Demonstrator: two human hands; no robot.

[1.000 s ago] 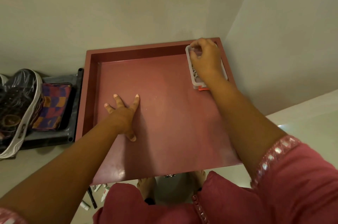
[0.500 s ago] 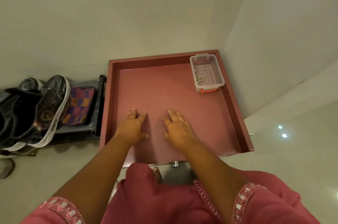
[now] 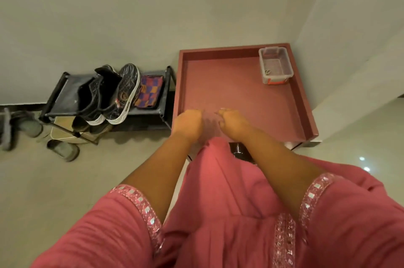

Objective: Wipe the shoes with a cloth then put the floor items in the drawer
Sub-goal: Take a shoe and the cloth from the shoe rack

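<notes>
Our left hand and right hand hung side by side over the near edge of the drawer, and each grip was curled in with nothing held; motion blur kept us from telling whether the knuckles touched the drawer floor. The drawer was a wide, shallow, dark-red tray with low walls, pulled open and set against the wall corner. In its far right corner we saw a small clear plastic box with an orange-red clasp on its near end and something small and pale inside that we could not make out. Just beside the drawer's left wall stood a black shoe rack. On its top shelf two dark shoes with white soles were propped on their sides, touching each other, and a checked cloth in purple, orange and red lay at the shelf's right end. Grey slippers lay on the floor near the rack's left legs.
</notes>
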